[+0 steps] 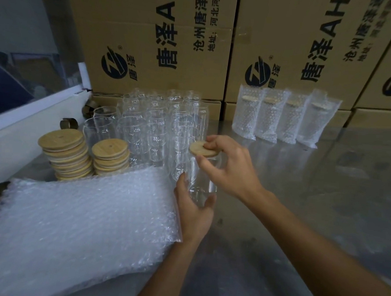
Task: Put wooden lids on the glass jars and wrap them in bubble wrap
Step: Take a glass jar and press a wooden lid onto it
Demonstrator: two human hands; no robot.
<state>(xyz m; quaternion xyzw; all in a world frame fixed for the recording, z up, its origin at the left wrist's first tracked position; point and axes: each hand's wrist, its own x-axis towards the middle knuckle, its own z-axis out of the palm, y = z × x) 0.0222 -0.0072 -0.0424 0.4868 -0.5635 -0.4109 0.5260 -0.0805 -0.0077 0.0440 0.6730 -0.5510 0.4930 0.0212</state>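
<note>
step: lidding | left hand (194, 207) grips glass jar (203, 178) | right hand (228, 163) pinches wooden lid (201, 149) atop jar | next, likely: seat lid, shift to bubble wrap (78, 220) left of jar

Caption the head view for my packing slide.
Right hand presses a lid onto a jar held by left hand.

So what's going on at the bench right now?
A person is lidding a glass jar. The left hand grips the jar low down, while the right hand holds a wooden lid on its mouth. Four wrapped jars stand by the boxes. A cluster of bare jars and two lid stacks wait behind the bubble wrap.
</note>
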